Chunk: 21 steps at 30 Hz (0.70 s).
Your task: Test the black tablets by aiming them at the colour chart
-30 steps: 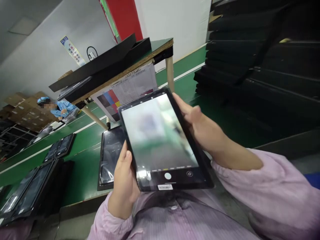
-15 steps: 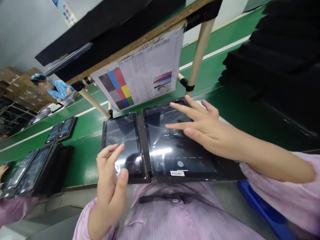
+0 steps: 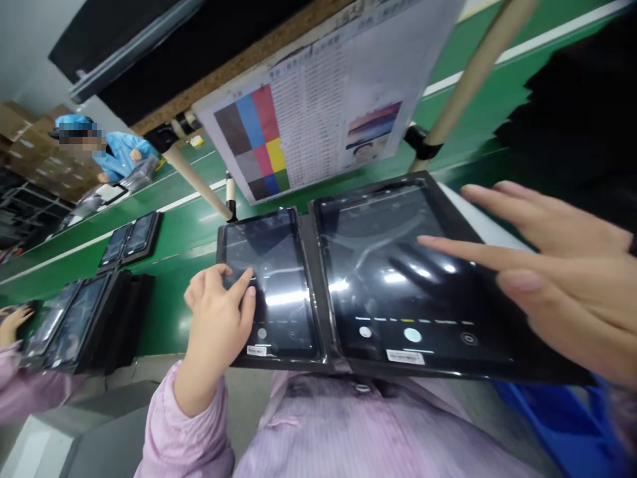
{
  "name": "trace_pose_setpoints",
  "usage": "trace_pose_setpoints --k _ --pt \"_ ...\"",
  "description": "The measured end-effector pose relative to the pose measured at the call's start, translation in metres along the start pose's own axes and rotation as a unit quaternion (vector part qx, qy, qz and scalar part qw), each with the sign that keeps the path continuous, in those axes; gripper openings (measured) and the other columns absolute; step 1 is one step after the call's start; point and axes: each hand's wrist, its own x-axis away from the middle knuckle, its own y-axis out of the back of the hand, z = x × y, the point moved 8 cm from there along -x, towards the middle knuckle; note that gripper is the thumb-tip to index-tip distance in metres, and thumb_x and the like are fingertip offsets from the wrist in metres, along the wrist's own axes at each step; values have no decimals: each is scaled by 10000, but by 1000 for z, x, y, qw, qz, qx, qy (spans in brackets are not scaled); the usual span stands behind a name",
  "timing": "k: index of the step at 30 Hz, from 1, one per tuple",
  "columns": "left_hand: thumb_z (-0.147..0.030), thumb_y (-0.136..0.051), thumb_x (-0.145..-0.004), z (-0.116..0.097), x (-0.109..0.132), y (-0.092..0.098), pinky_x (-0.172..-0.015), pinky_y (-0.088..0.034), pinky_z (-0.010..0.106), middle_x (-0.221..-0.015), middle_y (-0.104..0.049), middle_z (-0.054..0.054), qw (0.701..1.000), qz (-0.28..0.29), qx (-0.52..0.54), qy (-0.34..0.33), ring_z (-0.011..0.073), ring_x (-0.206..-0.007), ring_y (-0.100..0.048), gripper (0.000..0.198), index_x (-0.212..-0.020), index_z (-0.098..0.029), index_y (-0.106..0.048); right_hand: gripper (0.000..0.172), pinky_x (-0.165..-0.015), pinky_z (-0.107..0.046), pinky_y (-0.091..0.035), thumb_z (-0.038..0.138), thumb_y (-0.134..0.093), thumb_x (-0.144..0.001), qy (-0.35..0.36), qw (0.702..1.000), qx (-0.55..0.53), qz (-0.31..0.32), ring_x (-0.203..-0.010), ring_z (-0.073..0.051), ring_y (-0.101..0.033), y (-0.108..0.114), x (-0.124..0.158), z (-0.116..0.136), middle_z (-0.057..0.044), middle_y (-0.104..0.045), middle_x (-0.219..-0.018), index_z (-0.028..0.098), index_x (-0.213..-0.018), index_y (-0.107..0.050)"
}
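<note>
Two tablets lie side by side in a black holder (image 3: 317,292) in front of me. Over the left tablet (image 3: 281,265) is my left hand (image 3: 216,325), its index finger stretched to the screen and its other fingers partly bent, holding nothing. My right hand (image 3: 557,259) spreads its fingers above the right side of the other tablet (image 3: 363,265); its index fingertip is at or just over the glass. Both screens are dark, with round icons along the lower part. A small barcode label (image 3: 405,357) sits at the bottom of the right tablet.
A printed colour chart (image 3: 318,113) hangs from a shelf frame with a pale post (image 3: 472,79). More tablets (image 3: 74,325) in black holders stand on the green bench at left, near another person's hand (image 3: 12,325). A dark stack (image 3: 577,126) rises at right.
My view has moved closer to the tablets. My left index finger has come down to the left screen. My right hand has shifted right across its tablet, and icons now show brighter on both screens.
</note>
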Motion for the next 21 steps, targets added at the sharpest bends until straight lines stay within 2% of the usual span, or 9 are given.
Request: trace_pose_setpoints --k 5,10,13,16,18,21 --pt "-318 -529 -944 4 3 13 -997 -345 571 -1101 -524 164 994 -88 59 -40 331 -1072 -486 337 -1165 -183 -745 422 -1128 -644 -259 412 -308 -1028 6 999 38 -1 -1472 -328 -292 1 10 -4 49 -393 -1536 408 -1148 -713" --pt "-260 -543 -938 -16 4 11 -990 -345 541 -1108 -530 151 990 -70 93 -79 318 -1070 -499 296 -1134 -202 -757 447 -1127 -618 -244 344 -306 -1038 1 999 52 2 -1473 -306 -297 -2 10 -3 43 -437 -1505 360 -1041 -753" --pt "-226 -545 -936 -27 4 13 -968 -363 538 -1122 -524 152 991 -58 84 -89 323 -1084 -485 299 -1153 -216 -752 454 -1137 -602 -270 380 -297 -1034 9 999 35 -13 -1457 -301 -331 1 11 -1 31 -436 -1507 336 -1053 -749" --pt "-215 -525 -949 -33 1 13 -952 -386 532 -1156 -499 160 992 -32 72 -94 324 -1103 -456 314 -1178 -217 -741 485 -1194 -533 -260 420 -253 -1028 6 999 -10 -35 -1465 -260 -320 8 17 0 47 -368 -1551 329 -1134 -717" --pt "-226 -506 -963 -35 -1 9 -951 -396 533 -1177 -482 159 993 -10 67 -93 323 -1117 -436 324 -1196 -229 -731 488 -1217 -523 -232 474 -241 -1017 1 1000 -9 -15 -1471 -247 -307 7 26 -1 68 -318 -1574 368 -1189 -685" --pt "-270 -493 -975 -41 -3 1 -960 -404 543 -1194 -478 149 993 25 64 -95 326 -1129 -420 335 -1230 -255 -708 487 -1212 -560 -241 723 -342 -906 10 998 22 58 -1424 -265 -376 -10 46 0 81 -372 -1533 509 -1242 -621"
